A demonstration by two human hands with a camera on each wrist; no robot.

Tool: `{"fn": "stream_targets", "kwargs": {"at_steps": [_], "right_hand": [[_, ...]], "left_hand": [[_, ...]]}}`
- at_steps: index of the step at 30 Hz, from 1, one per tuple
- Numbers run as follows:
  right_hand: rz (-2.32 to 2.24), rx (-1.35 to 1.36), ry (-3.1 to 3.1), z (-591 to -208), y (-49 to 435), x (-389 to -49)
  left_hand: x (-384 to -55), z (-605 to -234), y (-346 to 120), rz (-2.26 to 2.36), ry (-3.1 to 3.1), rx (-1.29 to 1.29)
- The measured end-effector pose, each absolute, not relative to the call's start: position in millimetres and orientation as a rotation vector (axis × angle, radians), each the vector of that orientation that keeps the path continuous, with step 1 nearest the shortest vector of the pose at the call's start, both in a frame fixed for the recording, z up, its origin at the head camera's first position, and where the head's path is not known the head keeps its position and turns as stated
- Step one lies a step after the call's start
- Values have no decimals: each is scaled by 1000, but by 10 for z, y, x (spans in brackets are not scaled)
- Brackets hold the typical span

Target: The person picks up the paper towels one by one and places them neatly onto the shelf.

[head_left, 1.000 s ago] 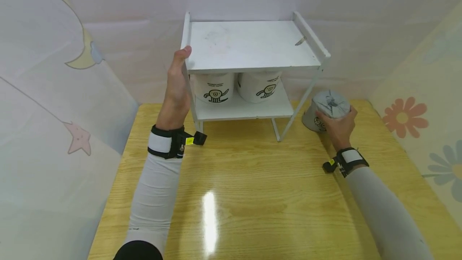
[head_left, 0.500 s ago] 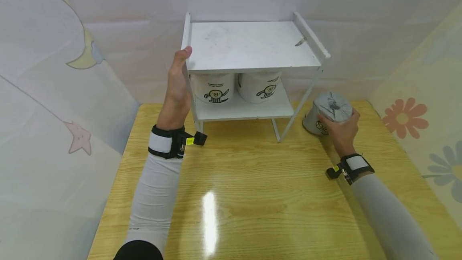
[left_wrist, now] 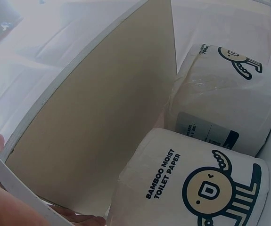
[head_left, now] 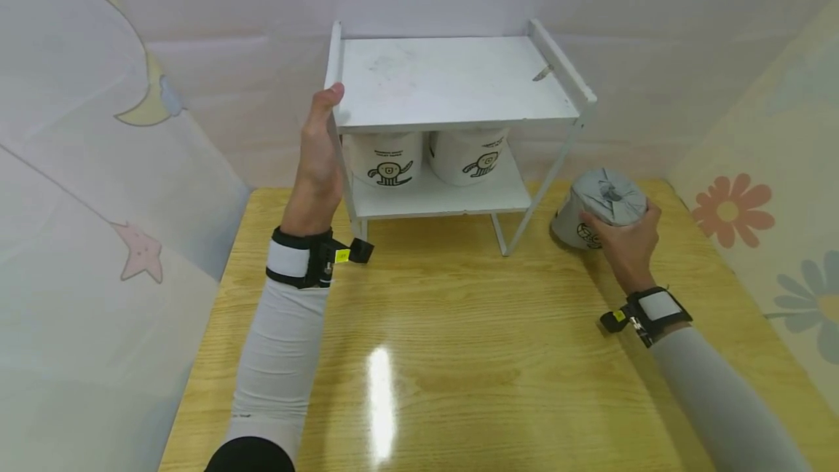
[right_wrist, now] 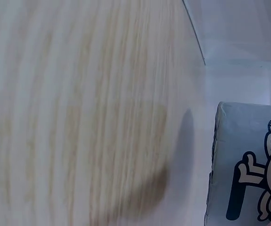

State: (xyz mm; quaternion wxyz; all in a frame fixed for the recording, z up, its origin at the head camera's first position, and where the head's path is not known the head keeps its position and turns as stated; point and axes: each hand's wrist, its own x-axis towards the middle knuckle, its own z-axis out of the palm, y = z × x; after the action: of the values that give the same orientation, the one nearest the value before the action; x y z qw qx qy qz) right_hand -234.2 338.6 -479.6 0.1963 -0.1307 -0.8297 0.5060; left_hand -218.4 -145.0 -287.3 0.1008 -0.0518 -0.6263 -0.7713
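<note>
My left hand (head_left: 319,159) grips the left side of a white two-tier shelf (head_left: 452,86). Its thumb lies on the top edge, and in the left wrist view fingertips (left_wrist: 86,219) show under the upper board. Two wrapped toilet paper rolls with a cartoon print, a left one (head_left: 387,160) and a right one (head_left: 468,159), stand side by side on the lower tier. To the right of the shelf, my right hand (head_left: 629,242) holds a third wrapped toilet paper roll (head_left: 599,199) by its near side, thumb and fingers spread around it. This roll stands low over the table, twisted wrapper end up.
The wooden table (head_left: 446,355) stretches in front of the shelf, whose thin legs (head_left: 501,235) stand near its back edge. Printed cloth walls surround the table, with a moon and star on the left and flowers (head_left: 734,210) on the right.
My right hand has shifted slightly to the right and toward me, and the toilet paper roll in it has moved a little the same way. My left hand keeps its grip on the shelf.
</note>
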Motion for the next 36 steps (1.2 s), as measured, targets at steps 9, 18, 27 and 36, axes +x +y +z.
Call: {"fn": "stream_targets", "kwargs": {"at_steps": [9,18,27,36], "right_hand": [[1355,-330,-2329,-4675,3332,-2200],[1337,-315,-2331,-4518,3234,-2022],[1335,-299,-2317,-4324,3154,-1858],[1336,-242,-2298,-4153,3103,-1701]], "left_hand": [[-2179,-2870,-1450,-2285,-1854,-125],[-2172,-2873,-1452,-2279,-1857,-124],[-2166,-2864,-1458,-2272,-1868,-128],[-2164,-2863,-1462,-2270,-1866,-132]]}}
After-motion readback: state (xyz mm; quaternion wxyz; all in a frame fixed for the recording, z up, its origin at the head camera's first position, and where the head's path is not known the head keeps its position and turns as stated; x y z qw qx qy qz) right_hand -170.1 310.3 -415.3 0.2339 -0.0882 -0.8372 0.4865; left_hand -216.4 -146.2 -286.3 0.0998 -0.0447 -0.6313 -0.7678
